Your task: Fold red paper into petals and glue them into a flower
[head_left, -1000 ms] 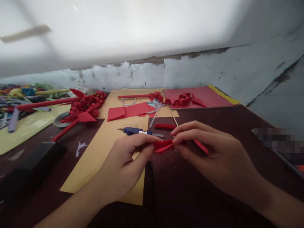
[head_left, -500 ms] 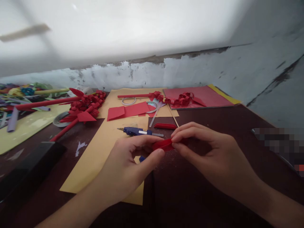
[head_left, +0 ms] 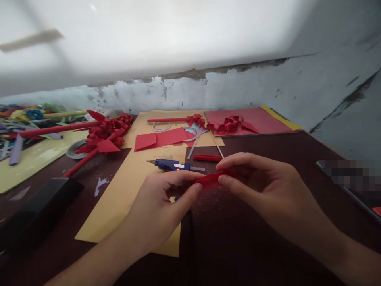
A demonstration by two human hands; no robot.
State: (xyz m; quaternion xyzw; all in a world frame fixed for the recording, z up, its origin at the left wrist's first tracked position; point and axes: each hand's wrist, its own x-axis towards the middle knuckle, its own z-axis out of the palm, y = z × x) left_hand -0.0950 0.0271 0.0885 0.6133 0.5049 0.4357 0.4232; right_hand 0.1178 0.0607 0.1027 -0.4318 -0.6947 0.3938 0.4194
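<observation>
From my feed, the left hand (head_left: 162, 212) is nearest, its thumb and forefinger pinching one end of a folded red paper strip (head_left: 210, 181). The right hand (head_left: 274, 190) grips the other end, thumb on the near face and fingers behind. The strip hangs between them, above the dark table (head_left: 238, 246).

Half a second ago I saw it bowed open, with the left thumb reaching forward along it; now it looks flatter, its broad side turned to me, and that thumb is drawn back. The right thumb and forefinger, closed together then, sit further apart. The far end is shadowed by the right fingers, so I can't be sure how it is folded there.

To the left lies a black box (head_left: 38, 214), and under the left wrist a tan sheet (head_left: 119, 214). Just beyond the hands rests a blue glue gun (head_left: 168, 164); a red light now shows on it that I couldn't see before. A second folded red piece (head_left: 206, 158) lies beside it, unmoved.

Farther back are red paper cards (head_left: 171, 138), a red paper chain (head_left: 233, 124) and, behind everything, the peeling wall (head_left: 181, 93).
</observation>
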